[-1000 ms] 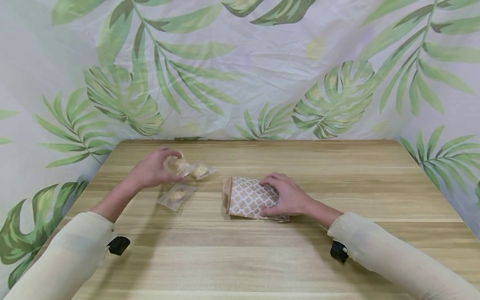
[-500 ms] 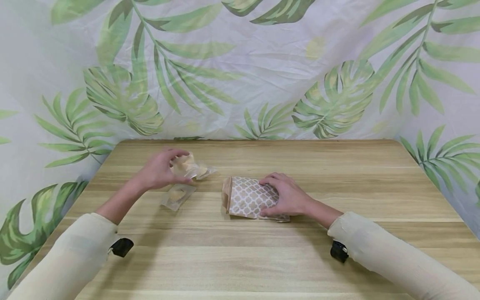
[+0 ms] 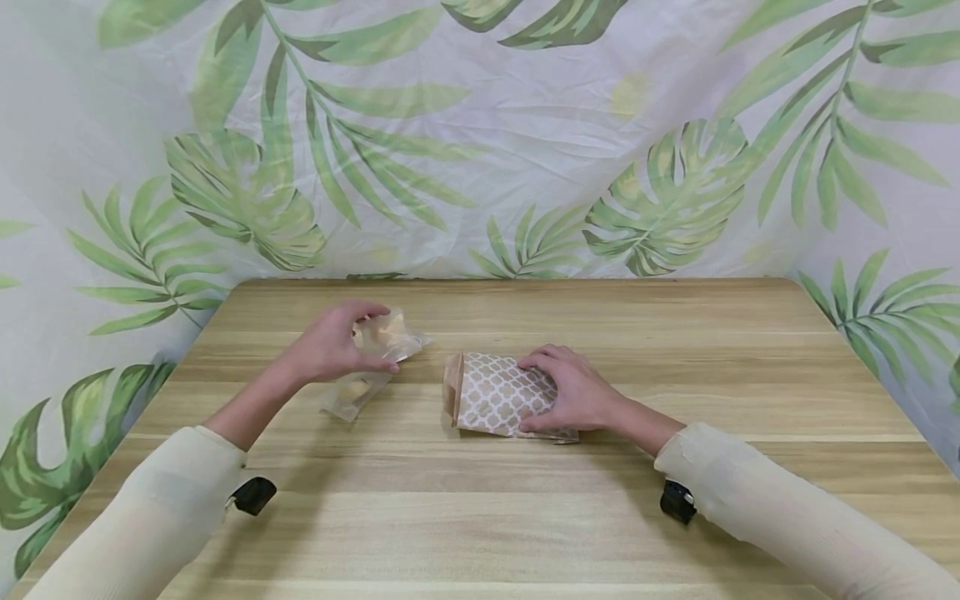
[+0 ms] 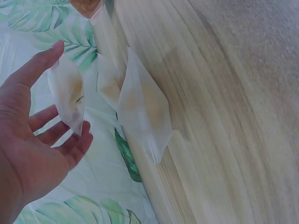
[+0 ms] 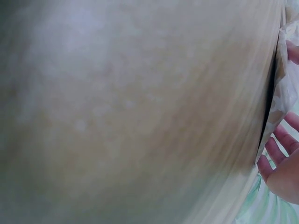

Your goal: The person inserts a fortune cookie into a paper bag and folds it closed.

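Observation:
My left hand (image 3: 326, 343) holds a small translucent packet with something pale yellow inside between thumb and fingers. The left wrist view shows this held packet (image 4: 70, 91) with small dark print on it. Two similar packets are close by: one packet (image 4: 145, 102) lies on the table, and another packet (image 4: 108, 86) is partly hidden behind it. Right of them, a brown paper bag (image 3: 487, 393) with a white lattice pattern lies flat, its mouth towards the left. My right hand (image 3: 573, 392) grips the bag's right part, thumb on the near side and fingers on the far side.
The wood-grain table (image 3: 480, 517) stretches under everything. Behind it hangs a leaf-patterned cloth (image 3: 525, 150), close to the table's back edge. A black wrist device (image 3: 253, 495) sits below the left sleeve, and another black device (image 3: 678, 503) is under the right.
My left hand has moved a little to the right with its packet, now covering more of the packets nearby. The right hand and paper bag have stayed put.

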{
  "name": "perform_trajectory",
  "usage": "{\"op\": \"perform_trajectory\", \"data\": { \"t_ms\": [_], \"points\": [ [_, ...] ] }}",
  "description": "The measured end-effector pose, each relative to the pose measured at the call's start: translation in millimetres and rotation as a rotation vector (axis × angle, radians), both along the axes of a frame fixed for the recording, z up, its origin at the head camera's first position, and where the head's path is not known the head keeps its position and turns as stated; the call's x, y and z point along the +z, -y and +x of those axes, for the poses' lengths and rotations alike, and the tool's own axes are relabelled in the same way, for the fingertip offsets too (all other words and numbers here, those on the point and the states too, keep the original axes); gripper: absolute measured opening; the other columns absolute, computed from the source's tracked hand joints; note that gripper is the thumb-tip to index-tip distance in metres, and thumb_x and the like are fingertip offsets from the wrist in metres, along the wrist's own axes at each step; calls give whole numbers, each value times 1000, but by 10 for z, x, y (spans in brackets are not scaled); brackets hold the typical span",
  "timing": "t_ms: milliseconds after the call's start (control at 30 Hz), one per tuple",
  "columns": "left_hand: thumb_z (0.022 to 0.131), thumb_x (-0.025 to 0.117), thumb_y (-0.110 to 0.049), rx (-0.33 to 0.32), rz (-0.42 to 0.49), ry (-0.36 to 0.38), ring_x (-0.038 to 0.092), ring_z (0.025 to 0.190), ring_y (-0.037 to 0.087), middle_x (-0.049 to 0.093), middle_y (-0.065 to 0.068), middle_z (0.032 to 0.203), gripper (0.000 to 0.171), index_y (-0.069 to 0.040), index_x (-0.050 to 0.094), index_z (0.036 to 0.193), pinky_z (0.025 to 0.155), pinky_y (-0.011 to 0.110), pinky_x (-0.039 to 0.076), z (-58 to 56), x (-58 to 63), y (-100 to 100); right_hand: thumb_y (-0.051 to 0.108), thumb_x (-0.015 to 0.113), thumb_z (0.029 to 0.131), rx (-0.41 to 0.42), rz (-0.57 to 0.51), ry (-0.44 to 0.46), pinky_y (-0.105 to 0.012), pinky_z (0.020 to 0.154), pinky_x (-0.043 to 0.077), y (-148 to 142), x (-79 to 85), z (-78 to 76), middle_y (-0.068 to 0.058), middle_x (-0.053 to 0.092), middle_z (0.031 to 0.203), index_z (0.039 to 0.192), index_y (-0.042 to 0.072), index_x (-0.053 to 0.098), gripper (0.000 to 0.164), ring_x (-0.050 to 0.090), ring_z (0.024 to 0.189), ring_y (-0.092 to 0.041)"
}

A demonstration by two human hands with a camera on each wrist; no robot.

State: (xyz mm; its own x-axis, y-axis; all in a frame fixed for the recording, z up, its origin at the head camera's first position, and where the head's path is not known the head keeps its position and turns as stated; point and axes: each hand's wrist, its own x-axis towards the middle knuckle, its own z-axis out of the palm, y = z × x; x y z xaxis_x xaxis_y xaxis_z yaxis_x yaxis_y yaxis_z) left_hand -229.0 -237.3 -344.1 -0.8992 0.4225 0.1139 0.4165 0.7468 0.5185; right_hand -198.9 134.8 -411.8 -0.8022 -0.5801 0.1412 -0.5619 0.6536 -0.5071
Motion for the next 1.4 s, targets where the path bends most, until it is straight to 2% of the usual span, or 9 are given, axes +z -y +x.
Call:
{"op": "perform_trajectory", "data": {
  "t_ms": [133, 367, 633, 1067, 1400],
  "points": [
    [74, 95, -24, -20, 9, 1, 57, 121, 48, 62, 29, 133, 78, 10, 59, 135, 104, 61, 44, 13, 6, -31, 45, 93, 68, -5, 1, 2, -59, 112, 38, 9, 20, 5, -13, 59, 138, 136, 7, 63, 84, 52, 131, -35],
    [72, 96, -24, -88, 19, -24, 60, 117, 45, 65, 26, 130, 74, 8, 63, 131, 99, 60, 47, 46, -41, -99, 45, 93, 68, -3, 4, 0, -59, 113, 37, 11, 18, -2, -13, 59, 138, 137, 7, 62, 84, 52, 131, -36],
    [72, 96, -21, -159, 42, -29, 60, 116, 44, 66, 24, 127, 70, 7, 65, 127, 100, 61, 47, 94, -115, -208, 46, 93, 68, -1, 5, -2, -60, 113, 37, 10, 25, 6, -13, 59, 138, 136, 7, 63, 84, 52, 131, -35],
    [72, 96, -25, -174, 1, -22, 59, 121, 44, 65, 22, 128, 70, 7, 66, 127, 106, 60, 46, 179, -197, -367, 45, 92, 69, 4, -4, 0, -60, 113, 37, 8, 32, 18, -14, 60, 138, 136, 6, 63, 84, 52, 131, -35],
    [70, 97, -28, -169, -79, -92, 56, 123, 41, 64, 21, 129, 69, 4, 70, 124, 106, 57, 46, 230, -249, -431, 46, 92, 69, 3, -4, 1, -60, 112, 38, 11, 34, 16, -14, 59, 138, 137, 6, 62, 84, 52, 131, -35]
  ]
}}
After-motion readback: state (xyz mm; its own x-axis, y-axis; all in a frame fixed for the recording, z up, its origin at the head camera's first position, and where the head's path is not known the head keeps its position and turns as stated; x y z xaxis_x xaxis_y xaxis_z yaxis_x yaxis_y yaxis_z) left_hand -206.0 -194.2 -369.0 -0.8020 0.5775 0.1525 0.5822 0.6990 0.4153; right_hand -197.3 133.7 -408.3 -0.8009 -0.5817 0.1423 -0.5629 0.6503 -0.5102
